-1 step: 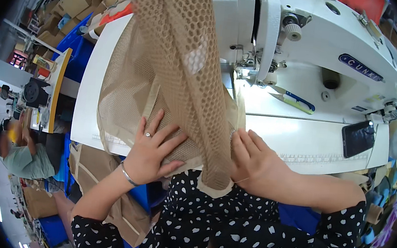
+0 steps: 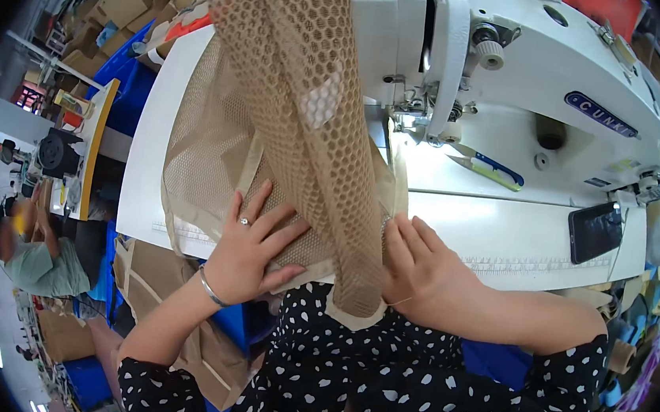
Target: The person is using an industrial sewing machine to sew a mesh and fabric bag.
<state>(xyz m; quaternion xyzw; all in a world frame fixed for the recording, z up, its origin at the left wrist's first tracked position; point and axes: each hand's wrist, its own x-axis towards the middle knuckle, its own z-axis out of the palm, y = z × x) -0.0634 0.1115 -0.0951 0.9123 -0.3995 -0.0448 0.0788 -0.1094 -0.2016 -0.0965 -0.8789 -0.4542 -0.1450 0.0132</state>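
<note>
Tan mesh fabric (image 2: 292, 99) lies over the front of the white sewing machine table, with a thick fold of it hanging toward me. My left hand (image 2: 251, 242) rests flat on the mesh, fingers spread, a ring and a bracelet on it. At the pale bound edge right of the fold, my right hand (image 2: 434, 276) grips the fabric with fingers close together; its thumb is partly hidden. A strip of this edge runs up to the lit needle area (image 2: 413, 123) of the sewing machine (image 2: 517, 73). A loose thread shows by the right hand.
Thread snips (image 2: 489, 167) and a small bobbin (image 2: 541, 160) lie under the machine arm, near a dark thread cone (image 2: 549, 132). A black phone (image 2: 595, 231) sits at the table's right. More tan pieces (image 2: 197, 344) hang at lower left. Another person (image 2: 55, 259) works at far left.
The upper part of the mesh fold has shifted slightly left, its white patch with it. Both hands stay nearly where they were.
</note>
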